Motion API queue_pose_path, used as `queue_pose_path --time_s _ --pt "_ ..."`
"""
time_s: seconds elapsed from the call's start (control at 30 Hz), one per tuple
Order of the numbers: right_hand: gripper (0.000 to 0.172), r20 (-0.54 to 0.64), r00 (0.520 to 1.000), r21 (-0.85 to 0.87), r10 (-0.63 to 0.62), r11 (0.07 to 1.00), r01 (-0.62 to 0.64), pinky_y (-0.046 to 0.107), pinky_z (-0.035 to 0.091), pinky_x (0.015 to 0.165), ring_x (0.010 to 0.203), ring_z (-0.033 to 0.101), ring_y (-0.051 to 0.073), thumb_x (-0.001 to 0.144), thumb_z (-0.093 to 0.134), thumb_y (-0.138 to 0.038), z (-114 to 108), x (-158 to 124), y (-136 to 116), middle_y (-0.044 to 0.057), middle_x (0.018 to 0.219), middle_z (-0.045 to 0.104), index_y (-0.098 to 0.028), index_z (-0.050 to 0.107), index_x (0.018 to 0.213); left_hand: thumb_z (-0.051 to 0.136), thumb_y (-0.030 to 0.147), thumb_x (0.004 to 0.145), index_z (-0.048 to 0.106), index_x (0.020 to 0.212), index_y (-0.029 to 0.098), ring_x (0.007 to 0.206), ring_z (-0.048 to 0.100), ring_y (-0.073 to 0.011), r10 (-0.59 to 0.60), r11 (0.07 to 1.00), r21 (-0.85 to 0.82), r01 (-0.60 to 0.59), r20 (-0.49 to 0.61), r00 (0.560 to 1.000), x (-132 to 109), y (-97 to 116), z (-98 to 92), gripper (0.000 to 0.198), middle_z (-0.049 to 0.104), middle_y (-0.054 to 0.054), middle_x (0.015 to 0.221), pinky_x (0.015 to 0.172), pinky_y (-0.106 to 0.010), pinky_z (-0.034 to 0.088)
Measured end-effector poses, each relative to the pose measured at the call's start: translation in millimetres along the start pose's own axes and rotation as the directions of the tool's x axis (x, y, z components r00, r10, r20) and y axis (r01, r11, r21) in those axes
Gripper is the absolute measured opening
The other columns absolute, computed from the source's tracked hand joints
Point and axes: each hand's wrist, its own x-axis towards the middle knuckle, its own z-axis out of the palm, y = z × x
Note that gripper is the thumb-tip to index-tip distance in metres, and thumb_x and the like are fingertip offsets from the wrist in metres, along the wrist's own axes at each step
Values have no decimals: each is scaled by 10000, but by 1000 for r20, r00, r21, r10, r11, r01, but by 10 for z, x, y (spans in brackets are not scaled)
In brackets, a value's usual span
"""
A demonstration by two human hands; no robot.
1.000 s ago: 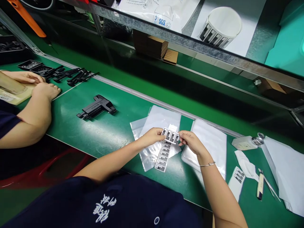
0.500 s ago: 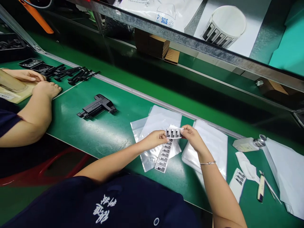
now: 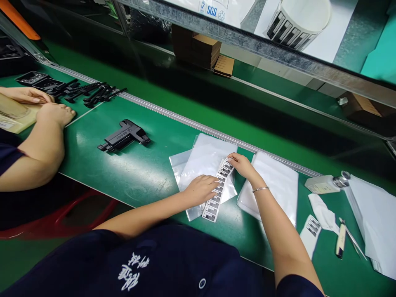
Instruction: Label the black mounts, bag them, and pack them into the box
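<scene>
A long strip of black-and-white labels [image 3: 213, 206] lies slanted over clear plastic bags [image 3: 202, 159] on the green table. My left hand [image 3: 201, 189] rests across its middle, fingers stretched out and holding nothing. At the far end, my right hand [image 3: 241, 164] pinches the top edge of a short piece of label strip [image 3: 226, 166], which lies in line with the long one. Its lower end meets or overlaps the long strip; I cannot tell which. To the right of the labels is a stack of plastic bags [image 3: 275, 185], under my right forearm.
A black Bosch-marked plastic case [image 3: 125, 135] lies to the left. A co-worker's arm [image 3: 46, 144] rests by black parts [image 3: 99, 93]. At right are a metal-capped bottle [image 3: 323, 184], a cutter knife [image 3: 340, 241], tweezers [image 3: 355, 243] and a label piece [image 3: 310, 235]. Overhead, a shelf [image 3: 241, 41] holds a label roll [image 3: 291, 27].
The short label piece, earlier held level between both hands, has come down and turned in line with the long strip. My left hand has let go and flattened onto the long strip.
</scene>
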Motion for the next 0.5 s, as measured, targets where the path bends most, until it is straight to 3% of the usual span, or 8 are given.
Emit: queue_pose_path --time_s 0.13,0.5 --pt "199 18 1000 -67 10 998 -9 273 381 619 625 541 162 840 504 -309 25 39 0 5 701 647 -204 656 913 570 290 917 558 1254 183 1250 527 -279 70 996 48 -71 20 997 -8 -14 90 354 580 -118 1337 1027 -442 419" --pt "209 27 999 -191 27 981 -21 248 358 623 665 546 155 868 508 -253 119 55 19 10 757 663 -216 676 988 592 305 905 518 1310 170 1341 444 -283 21 993 116 -24 30 999 4 -73 194 433 503 -116 1437 1081 -429 377"
